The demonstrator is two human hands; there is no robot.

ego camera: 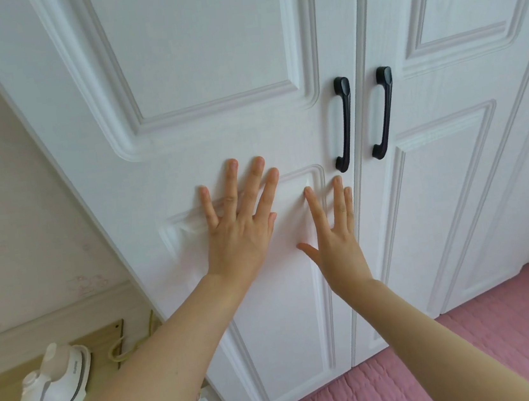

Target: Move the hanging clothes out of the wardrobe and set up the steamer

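- Facing the white wardrobe (pixel 203 41); both doors are closed.
- My left hand (pixel 237 233) is wide, fingers straight and spread, holding nothing, over the left door's lower panel.
- My right hand (pixel 338 244) is equally wide and holds nothing, just beside the left, below the left black handle (pixel 343 124).
- I cannot tell whether my palms touch the door.
- The right black handle (pixel 382 112) is untouched.
- The white steamer (pixel 62 381) sits on the wooden surface (pixel 2 379) at lower left, well apart from both hands.
- A pink bedspread (pixel 475 357) lies at lower right.
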